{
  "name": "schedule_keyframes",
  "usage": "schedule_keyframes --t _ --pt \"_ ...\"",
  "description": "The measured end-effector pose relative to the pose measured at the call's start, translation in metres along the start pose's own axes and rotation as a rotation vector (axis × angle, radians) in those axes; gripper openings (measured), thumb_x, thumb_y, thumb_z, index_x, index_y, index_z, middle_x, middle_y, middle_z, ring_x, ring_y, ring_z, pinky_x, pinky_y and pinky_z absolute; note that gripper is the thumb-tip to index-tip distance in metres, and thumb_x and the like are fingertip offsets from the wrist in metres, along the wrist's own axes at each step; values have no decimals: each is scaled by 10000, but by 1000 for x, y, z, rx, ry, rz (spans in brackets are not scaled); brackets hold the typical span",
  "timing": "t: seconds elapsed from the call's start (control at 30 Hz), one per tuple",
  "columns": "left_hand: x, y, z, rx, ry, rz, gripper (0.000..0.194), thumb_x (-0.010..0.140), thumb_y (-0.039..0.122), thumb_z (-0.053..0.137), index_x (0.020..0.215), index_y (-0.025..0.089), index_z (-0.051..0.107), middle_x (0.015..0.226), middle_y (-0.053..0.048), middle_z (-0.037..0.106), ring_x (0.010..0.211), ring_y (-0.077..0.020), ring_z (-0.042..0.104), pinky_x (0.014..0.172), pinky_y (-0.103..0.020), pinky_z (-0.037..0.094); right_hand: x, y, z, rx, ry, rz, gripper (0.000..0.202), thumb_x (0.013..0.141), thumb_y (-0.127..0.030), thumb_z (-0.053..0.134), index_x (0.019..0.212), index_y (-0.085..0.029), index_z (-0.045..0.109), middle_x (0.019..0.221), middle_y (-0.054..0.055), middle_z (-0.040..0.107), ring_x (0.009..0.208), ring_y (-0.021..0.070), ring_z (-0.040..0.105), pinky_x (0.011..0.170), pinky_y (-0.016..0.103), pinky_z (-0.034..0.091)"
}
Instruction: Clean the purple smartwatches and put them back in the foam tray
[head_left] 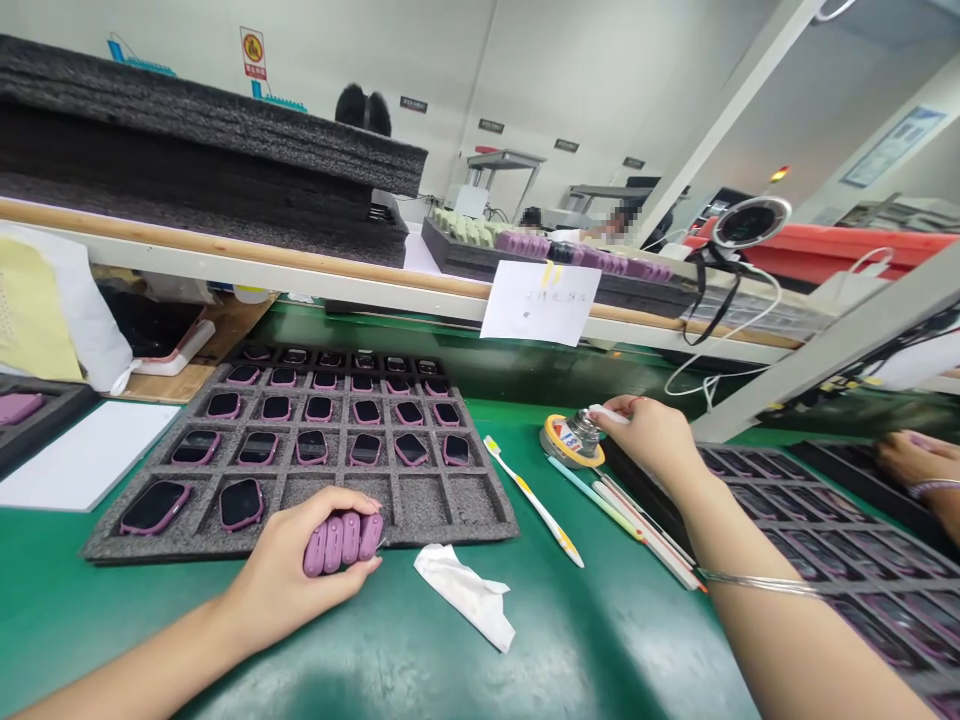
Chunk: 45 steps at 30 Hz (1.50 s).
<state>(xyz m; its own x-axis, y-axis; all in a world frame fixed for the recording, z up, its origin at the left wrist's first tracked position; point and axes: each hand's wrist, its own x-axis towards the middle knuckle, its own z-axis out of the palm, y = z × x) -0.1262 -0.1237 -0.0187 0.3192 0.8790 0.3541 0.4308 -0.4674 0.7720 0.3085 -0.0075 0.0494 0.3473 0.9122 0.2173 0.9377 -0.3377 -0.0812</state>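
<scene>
My left hand [281, 570] is wrapped round several purple smartwatches [343, 543], pressed together in a row on edge. It is just in front of a grey foam tray [491, 505], where more purple watches with black screens lie in the compartments. My right hand [645, 430] pinches a small white piece [609, 413] whose kind I cannot make out. The white piece is against the metal top of a squat bottle [583, 428], which sits in a yellow-rimmed ring. A crumpled white tissue [469, 595] lies on the green mat, between my hands.
A toothbrush [534, 500] and several pens [637, 520] lie right of the tray. More watch trays [810, 510] extend along the right, with another person's hand [919, 460] beyond. Above runs a shelf edge [300, 262] with a hanging paper note [538, 303]. White board [82, 455] lies left.
</scene>
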Motion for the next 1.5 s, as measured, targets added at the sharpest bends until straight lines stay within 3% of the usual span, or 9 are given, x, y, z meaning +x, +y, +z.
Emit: schedule_keyframes --t 0.13,0.27,0.37,0.47,0.6,0.67,0.87,1.07,1.5 --pt "0 2 0 -15 1 -2 358 800 241 732 1117 301 579 1150 22 727 1045 -184 710 916 -317 566 -5 -8 -12 24 -2 -26 267 971 -399 578 874 -162 656 751 -18 612 674 112 609 646 262 510" --pt "1 9 -1 -51 1 -22 371 761 219 752 1102 272 614 1109 11 733 1004 -180 714 891 -294 564 -12 -32 -26 116 100 -64 266 802 -260 725 575 -194 603 464 -55 392 419 101 356 492 293 322" --pt "3 13 -1 -84 9 -32 396 734 205 769 1105 246 638 1081 4 733 966 -170 714 879 -271 559 -38 -67 -27 274 158 -151 187 751 -259 751 608 -193 650 457 -2 497 403 138 425 484 323 323" --pt "3 14 0 -107 22 -39 391 722 204 779 1092 230 656 1054 1 739 939 -167 715 869 -261 558 -92 -110 -17 502 91 -376 178 792 -386 727 823 -210 720 650 41 697 560 193 643 528 312 475" --pt "3 13 1 -129 32 -50 393 701 191 787 1074 214 667 1065 -12 751 973 -183 721 887 -263 560 -165 -158 -1 861 108 -917 37 864 -211 639 886 -222 667 824 30 719 737 155 687 653 260 558" --pt "3 13 2 -152 36 -57 393 694 173 781 1070 209 670 1071 -15 755 1000 -188 721 917 -268 556 -183 -170 5 958 145 -1069 107 882 -118 610 940 -201 642 834 37 703 763 141 680 677 237 561" --pt "2 14 6 -176 53 -100 364 715 204 775 1065 199 673 1077 -33 760 1009 -209 725 941 -306 563 -189 -175 15 907 238 -1053 155 880 -74 617 980 -193 615 855 45 691 772 148 678 703 248 569" --pt "2 14 9 -215 50 -77 357 713 177 760 1055 205 665 1092 -35 755 1037 -221 718 969 -326 555 -197 -172 13 895 178 -1057 167 889 -72 599 994 -202 599 846 39 690 756 146 675 690 248 571" --pt "2 17 9 -233 72 -138 341 701 196 789 1014 196 652 1055 -39 758 1012 -224 723 936 -331 564 -191 -171 15 815 275 -1093 173 894 -72 604 1009 -200 592 846 48 696 751 148 671 687 264 565"
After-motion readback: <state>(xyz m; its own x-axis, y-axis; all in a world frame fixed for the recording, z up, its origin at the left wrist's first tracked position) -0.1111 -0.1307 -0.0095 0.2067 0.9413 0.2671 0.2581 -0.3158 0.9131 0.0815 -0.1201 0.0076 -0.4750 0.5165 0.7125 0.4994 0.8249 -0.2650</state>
